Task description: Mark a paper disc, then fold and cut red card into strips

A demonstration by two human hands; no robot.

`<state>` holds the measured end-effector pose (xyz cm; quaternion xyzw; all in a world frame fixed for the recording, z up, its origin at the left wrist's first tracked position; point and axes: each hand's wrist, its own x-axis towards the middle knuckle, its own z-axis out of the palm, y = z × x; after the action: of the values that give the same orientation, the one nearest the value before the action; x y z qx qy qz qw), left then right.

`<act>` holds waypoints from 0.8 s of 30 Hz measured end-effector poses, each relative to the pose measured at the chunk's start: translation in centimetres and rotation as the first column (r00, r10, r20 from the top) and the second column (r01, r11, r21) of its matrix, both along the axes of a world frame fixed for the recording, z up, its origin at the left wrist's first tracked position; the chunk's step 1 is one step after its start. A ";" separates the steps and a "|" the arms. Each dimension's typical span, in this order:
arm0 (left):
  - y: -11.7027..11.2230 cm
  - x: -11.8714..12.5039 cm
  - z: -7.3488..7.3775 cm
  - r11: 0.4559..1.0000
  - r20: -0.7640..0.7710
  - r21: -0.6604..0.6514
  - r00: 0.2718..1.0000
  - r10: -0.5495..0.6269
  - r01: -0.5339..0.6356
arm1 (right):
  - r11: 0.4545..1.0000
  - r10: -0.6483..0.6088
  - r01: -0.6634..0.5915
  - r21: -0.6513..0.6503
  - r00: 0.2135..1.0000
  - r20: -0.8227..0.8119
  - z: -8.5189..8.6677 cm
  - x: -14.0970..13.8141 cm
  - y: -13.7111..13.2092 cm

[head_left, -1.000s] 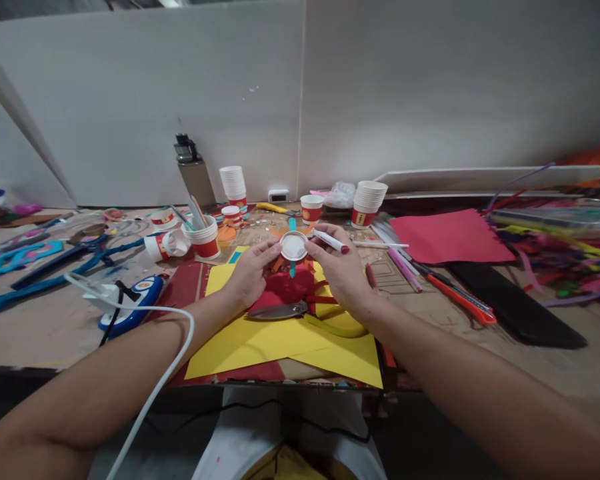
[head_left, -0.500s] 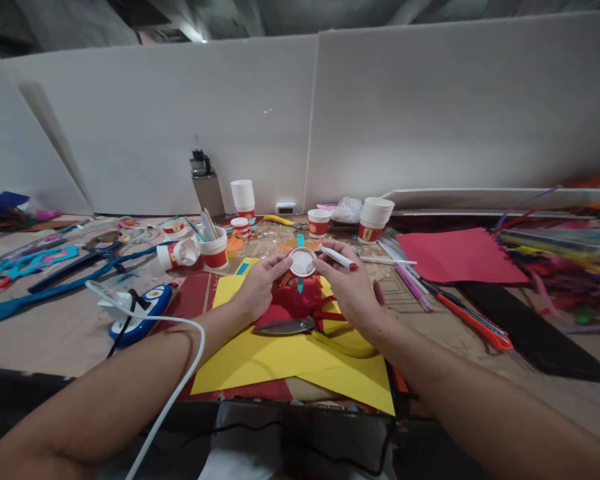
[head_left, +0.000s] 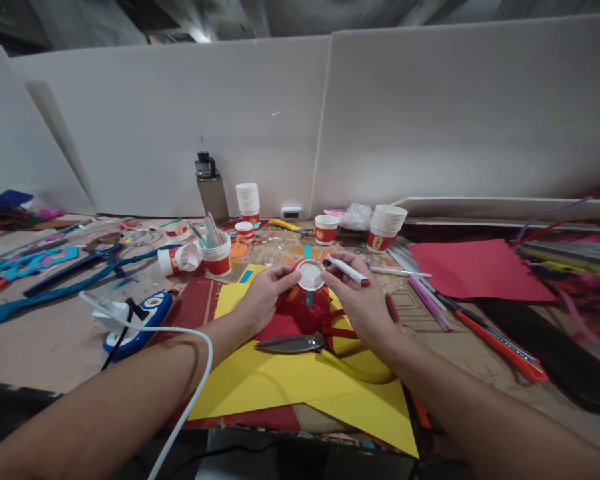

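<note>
Between my two hands is a small round white cup base [head_left: 311,274] with orange and teal strips sticking out around its rim. My left hand [head_left: 267,293] pinches its left edge between thumb and fingers. My right hand [head_left: 360,300] grips its right edge and also has a white marker [head_left: 349,271] with a dark red end tucked between the fingers. Below the hands, scissors [head_left: 293,343] with a yellow handle lie on yellow paper [head_left: 260,383]. Red paper [head_left: 300,313] lies on the yellow paper, partly hidden by my hands.
A paper cup of pens [head_left: 217,257] stands left, near a blue-and-white power strip [head_left: 140,327] with a white cable crossing my left forearm. Cup stacks [head_left: 386,227] stand at the back. On the right lie red paper [head_left: 480,270] and an orange cutter knife [head_left: 505,347].
The view has shifted a little, so the table things sit slightly lower and those on the right farther right. Both hands still hold the cup base and the marker stays in the right hand.
</note>
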<state>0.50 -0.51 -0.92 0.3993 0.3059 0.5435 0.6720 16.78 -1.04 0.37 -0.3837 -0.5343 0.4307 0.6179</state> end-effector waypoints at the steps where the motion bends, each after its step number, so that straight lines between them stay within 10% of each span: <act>1: 0.0 0.0 0.0 1.000 -0.002 -0.002 1.000 0.006 -0.006 | 1.000 -0.004 0.004 0.002 1.000 0.000 0.0 0.0 0.0; 15: 0.4 -0.1 0.1 0.990 -0.002 0.011 0.990 0.140 -0.140 | 0.970 -0.207 0.196 0.140 0.976 0.072 1.2 1.0 0.0; 24: 0.0 0.1 -0.1 0.994 -0.048 0.021 0.993 0.104 -0.103 | 0.944 -0.137 0.011 0.331 0.922 0.363 1.6 0.7 -2.0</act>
<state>0.64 -0.50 -1.01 0.4022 0.3375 0.5705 0.6316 17.44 -3.06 2.00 -0.3740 -0.6920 0.2309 0.5727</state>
